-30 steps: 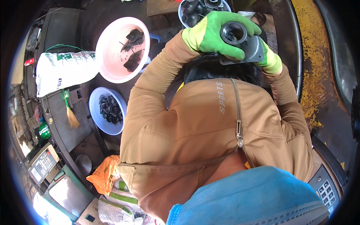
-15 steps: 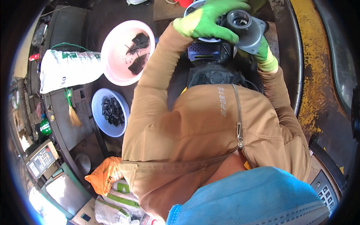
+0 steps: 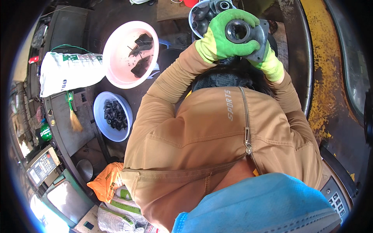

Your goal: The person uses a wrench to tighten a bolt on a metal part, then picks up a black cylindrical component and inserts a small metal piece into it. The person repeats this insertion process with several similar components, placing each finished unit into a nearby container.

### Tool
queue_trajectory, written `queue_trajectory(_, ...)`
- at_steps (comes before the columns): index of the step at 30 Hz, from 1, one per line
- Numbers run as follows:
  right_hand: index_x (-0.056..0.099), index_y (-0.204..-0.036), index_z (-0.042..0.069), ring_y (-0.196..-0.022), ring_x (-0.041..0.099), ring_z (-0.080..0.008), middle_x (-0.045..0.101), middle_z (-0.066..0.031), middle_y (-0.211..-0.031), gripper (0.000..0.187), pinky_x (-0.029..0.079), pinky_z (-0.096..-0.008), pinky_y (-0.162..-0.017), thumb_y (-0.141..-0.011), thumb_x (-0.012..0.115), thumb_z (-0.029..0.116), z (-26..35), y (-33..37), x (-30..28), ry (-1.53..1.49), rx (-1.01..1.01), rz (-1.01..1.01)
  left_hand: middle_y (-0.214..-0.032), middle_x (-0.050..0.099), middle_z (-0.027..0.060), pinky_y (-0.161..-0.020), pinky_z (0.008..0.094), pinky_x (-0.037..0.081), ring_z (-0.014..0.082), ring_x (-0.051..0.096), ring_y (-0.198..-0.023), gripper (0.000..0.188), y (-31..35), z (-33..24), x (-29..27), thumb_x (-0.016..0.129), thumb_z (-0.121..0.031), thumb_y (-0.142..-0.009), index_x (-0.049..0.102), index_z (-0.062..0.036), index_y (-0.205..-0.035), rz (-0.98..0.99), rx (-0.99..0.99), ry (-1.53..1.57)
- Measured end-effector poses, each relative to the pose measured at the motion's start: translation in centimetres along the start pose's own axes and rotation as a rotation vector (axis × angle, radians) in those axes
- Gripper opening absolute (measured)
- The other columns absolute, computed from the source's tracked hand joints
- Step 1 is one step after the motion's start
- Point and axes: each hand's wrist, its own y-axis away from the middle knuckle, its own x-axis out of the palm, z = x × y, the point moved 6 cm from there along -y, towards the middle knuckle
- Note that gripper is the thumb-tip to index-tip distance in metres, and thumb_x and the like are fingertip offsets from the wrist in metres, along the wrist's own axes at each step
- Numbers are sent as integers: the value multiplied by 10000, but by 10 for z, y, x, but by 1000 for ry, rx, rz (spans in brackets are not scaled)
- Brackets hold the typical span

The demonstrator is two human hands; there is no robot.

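Observation:
In front of my chest, near the top of the view, is a dark grey moulded part (image 3: 264,35) with a round hollow collar and a flat square flange. My left hand (image 3: 218,38), in a green and yellow glove, is closed, its fingers and thumb curled round the collar. Gloved alike, my right hand (image 3: 272,66) supports the flange from its lower right side; most of its fingers are hidden behind the part. Just beyond my left hand, a white-blue basin (image 3: 191,25) holds several black moulded pieces (image 3: 200,24).
To the left stand a pink basin (image 3: 112,58) with black scraps and a light-blue basin (image 3: 98,118) full of small black parts. A white sack (image 3: 72,73) and a small straw brush (image 3: 74,116) are farther left. A worn yellow metal frame (image 3: 324,70) runs along the right.
My left hand has come down and closed round the collar; before, it was spread beside the part. The part has shifted slightly left and down, and the basin behind shows more.

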Motion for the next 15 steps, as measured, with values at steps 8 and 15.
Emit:
queue_trajectory(8, 523, -1320, 34, -1132, 596, -223, 600, -101, -1260, 644, 482, -359, -976, -755, 808, 153, -17, 15, -3, 74, 87, 404, -1097, 668, 94, -952, 366, 488, 229, 613, -1077, 476, -3, -9, 7, 795, -108, -641, 659, -27, -1090, 362, -107, 68)
queue_trajectory(15, 621, -1226, 63, -1082, 595, -134, 642, -35, -1191, 616, 486, -271, -935, -691, 871, 238, -19, 16, 1, -190, 55, 291, -1110, 662, 111, -978, 375, 473, 240, 622, -1074, 439, -1, -5, 21, 798, -117, -646, 663, -19, -1052, 595, -161, 238)
